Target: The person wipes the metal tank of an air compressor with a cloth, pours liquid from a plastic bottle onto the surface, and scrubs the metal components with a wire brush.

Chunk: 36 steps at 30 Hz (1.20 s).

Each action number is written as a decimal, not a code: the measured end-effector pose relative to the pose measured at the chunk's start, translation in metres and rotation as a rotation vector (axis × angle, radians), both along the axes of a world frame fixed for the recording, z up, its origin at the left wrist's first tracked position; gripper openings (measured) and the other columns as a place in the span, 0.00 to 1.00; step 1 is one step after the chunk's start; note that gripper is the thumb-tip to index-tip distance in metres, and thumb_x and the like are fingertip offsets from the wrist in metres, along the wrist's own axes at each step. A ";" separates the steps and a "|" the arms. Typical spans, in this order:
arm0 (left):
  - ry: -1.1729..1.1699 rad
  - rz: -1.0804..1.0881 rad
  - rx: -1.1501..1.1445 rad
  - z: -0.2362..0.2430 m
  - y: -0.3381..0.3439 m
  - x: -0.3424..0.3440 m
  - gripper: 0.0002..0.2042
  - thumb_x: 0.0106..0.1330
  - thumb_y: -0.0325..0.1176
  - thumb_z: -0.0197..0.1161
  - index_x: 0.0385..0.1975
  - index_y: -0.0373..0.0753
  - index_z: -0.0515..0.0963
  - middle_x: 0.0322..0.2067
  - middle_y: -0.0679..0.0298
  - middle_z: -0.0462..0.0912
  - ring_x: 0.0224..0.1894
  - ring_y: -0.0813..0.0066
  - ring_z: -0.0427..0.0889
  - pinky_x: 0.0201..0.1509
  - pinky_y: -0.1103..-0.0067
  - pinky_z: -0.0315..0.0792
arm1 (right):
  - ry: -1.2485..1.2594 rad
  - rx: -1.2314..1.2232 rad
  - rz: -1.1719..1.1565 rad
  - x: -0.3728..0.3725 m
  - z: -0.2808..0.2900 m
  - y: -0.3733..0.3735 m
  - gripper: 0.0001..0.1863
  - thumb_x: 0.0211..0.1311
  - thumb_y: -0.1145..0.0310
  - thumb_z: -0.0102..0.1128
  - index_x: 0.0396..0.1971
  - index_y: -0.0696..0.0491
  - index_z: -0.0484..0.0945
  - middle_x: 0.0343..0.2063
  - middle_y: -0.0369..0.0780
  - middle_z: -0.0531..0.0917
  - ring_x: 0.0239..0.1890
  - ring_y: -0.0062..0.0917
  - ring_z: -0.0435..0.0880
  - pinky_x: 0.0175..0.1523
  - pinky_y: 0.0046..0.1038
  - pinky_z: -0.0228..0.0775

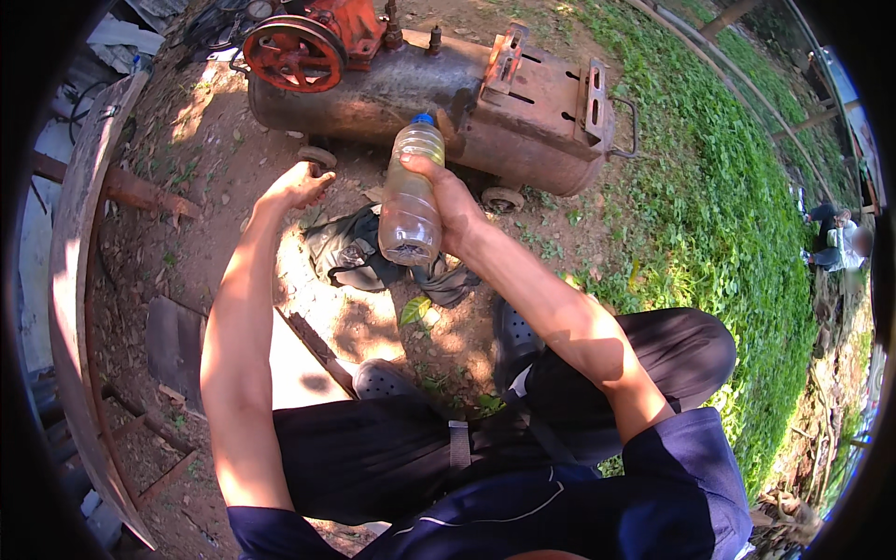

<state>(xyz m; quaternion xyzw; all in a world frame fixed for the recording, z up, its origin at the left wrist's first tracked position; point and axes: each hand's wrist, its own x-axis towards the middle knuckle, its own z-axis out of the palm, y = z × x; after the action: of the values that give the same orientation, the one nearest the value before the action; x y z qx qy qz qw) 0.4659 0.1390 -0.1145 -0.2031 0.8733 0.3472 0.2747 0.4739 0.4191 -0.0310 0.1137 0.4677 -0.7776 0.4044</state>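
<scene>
My right hand (448, 201) is wrapped round a clear ribbed plastic bottle (408, 201) with a blue cap. Its thumb lies across the upper side, and the bottle leans slightly with its base toward me. Some liquid seems to be inside, though the amount is hard to tell. Held out to the left, my left hand (301, 185) has loosely bent fingers and nothing visible in them. It is close to a small wheel (318, 157) under a rusty air compressor tank (373, 103); whether it touches the wheel I cannot tell.
A red pump with a pulley wheel (294, 53) sits on the tank. Dark cloth (350, 247) lies on the dirt below the bottle. A wooden plank (75, 243) stands at the left, near a rusty metal frame (168, 476). Grass covers the right; a person (845, 241) sits far off.
</scene>
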 end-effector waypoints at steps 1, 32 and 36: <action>-0.003 0.012 -0.008 0.000 0.001 0.001 0.22 0.70 0.54 0.56 0.39 0.36 0.74 0.29 0.63 0.82 0.28 0.75 0.80 0.32 0.73 0.76 | -0.004 -0.001 -0.017 -0.003 0.002 0.001 0.30 0.58 0.50 0.65 0.50 0.58 0.69 0.34 0.44 0.81 0.32 0.31 0.85 0.38 0.35 0.82; 0.127 -0.327 -0.037 -0.084 0.232 0.000 0.30 0.62 0.59 0.61 0.44 0.33 0.80 0.43 0.45 0.84 0.49 0.49 0.83 0.53 0.63 0.76 | 0.943 1.005 0.035 -0.007 -0.112 0.162 0.51 0.46 0.47 0.77 0.63 0.55 0.56 0.54 0.52 0.77 0.57 0.43 0.78 0.60 0.42 0.69; -0.026 -0.261 0.032 -0.101 0.281 -0.006 0.30 0.61 0.60 0.61 0.45 0.34 0.80 0.46 0.49 0.83 0.51 0.55 0.83 0.53 0.65 0.77 | 0.891 1.132 -0.104 -0.003 -0.120 0.186 0.51 0.45 0.50 0.78 0.63 0.57 0.58 0.54 0.52 0.77 0.57 0.44 0.78 0.61 0.42 0.69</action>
<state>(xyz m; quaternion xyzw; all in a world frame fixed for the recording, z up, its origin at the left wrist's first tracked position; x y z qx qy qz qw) 0.4596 0.4195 -0.2152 -0.0877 0.8830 0.3197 0.3323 0.4705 0.6047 -0.1506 -0.0001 0.9133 -0.4070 0.0166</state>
